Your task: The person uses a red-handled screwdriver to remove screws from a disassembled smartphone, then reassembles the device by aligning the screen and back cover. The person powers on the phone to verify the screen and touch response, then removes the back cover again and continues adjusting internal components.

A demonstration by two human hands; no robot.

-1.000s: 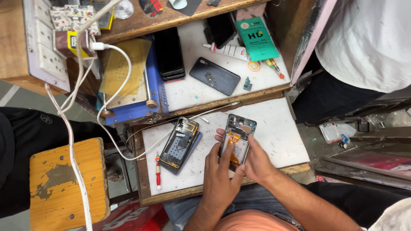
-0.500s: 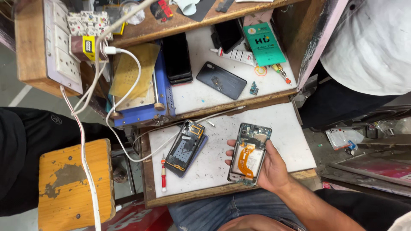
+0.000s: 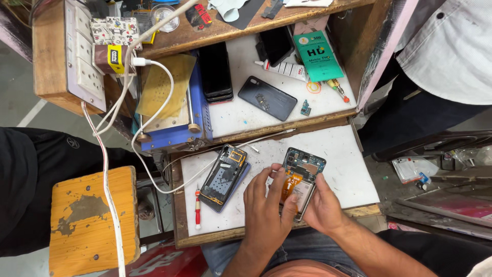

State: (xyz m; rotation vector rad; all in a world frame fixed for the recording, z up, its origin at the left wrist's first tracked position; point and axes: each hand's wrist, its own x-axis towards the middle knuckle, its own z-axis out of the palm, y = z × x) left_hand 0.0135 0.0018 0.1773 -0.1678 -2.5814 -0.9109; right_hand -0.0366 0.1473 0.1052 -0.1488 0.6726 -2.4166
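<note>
An opened phone (image 3: 301, 177) with its back off, showing an orange-labelled battery and teal frame, lies on the white work board (image 3: 348, 164). My right hand (image 3: 324, 208) grips its right edge and lower end. My left hand (image 3: 265, 205) rests over its left side, fingers touching the battery area. A second opened phone frame (image 3: 224, 177) lies to the left on the board, apart from both hands. A small red-handled screwdriver (image 3: 198, 208) lies beside it.
On the upper shelf lie a dark phone back (image 3: 267, 97), stacked black phones (image 3: 215, 72), a glue tube (image 3: 283, 68), a green packet (image 3: 318, 55) and a blue heating plate (image 3: 169, 102). A power strip (image 3: 84, 56) with white cables hangs left. A person in white stands right (image 3: 451, 56).
My left hand, out of sight half a second ago, has returned onto the phone's left side. The phone sits slightly lower and closer to me in my right hand.
</note>
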